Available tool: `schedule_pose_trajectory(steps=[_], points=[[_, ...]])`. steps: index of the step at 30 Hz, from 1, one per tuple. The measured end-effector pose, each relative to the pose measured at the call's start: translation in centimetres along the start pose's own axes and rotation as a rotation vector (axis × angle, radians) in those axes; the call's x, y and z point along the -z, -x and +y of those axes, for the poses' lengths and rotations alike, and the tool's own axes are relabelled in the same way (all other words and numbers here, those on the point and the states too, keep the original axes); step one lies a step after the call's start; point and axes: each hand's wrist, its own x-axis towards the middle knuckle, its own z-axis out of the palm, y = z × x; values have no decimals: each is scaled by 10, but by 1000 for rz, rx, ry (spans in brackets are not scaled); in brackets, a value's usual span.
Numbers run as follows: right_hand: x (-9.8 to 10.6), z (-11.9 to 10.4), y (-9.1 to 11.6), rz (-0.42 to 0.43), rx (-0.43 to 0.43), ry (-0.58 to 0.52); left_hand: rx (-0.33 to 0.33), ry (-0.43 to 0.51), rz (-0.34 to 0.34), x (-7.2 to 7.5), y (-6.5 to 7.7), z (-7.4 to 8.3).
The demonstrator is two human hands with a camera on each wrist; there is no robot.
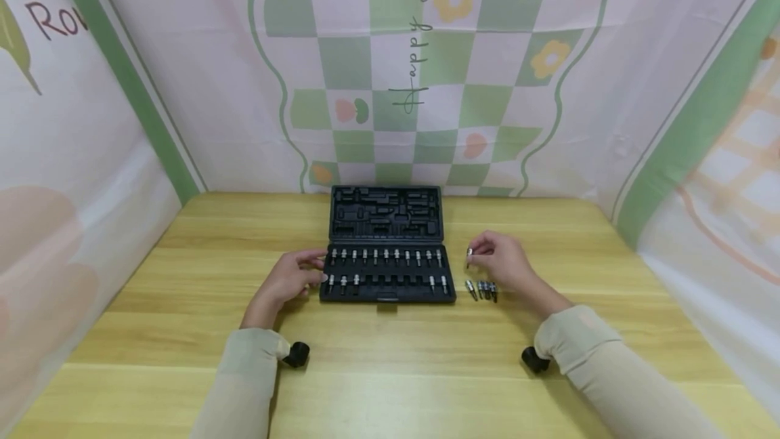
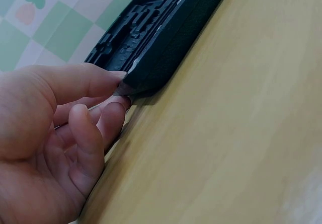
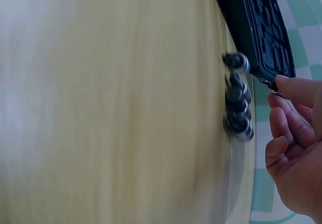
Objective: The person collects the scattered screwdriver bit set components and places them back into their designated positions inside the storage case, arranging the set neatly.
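Observation:
An open black tool case [image 1: 388, 298] lies on the table, with silver-and-black bit sockets [image 1: 386, 255] filling its back row. In the front row, several slots in the middle hold nothing, with bit sockets at both ends. My left hand [image 1: 291, 278] grips the case's left edge, thumb on the rim and fingers against the side, as the left wrist view shows. To the right of the case, my right hand [image 1: 501, 259] pinches one bit socket [image 1: 469, 257] between thumb and fingertips, its dark tip pointing down. Several loose bit sockets [image 1: 487, 290] lie on the table just below that hand.
The case's raised lid [image 1: 386, 214] leans back toward a patterned cloth [image 1: 420, 73] behind the wooden table [image 1: 390, 378]. Cloth also hangs along both sides. A black wrist camera [image 1: 296, 355] sits at the left cuff, another [image 1: 535, 360] at the right.

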Motion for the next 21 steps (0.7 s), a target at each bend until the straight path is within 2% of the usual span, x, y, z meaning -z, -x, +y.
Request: schedule_pose_trajectory(steps=[14, 21], points=[[-16, -18, 2, -74, -51, -135, -11, 7, 3, 0, 1, 1], [-26, -23, 6, -98, -52, -131, -8, 5, 1, 0, 2, 3]])
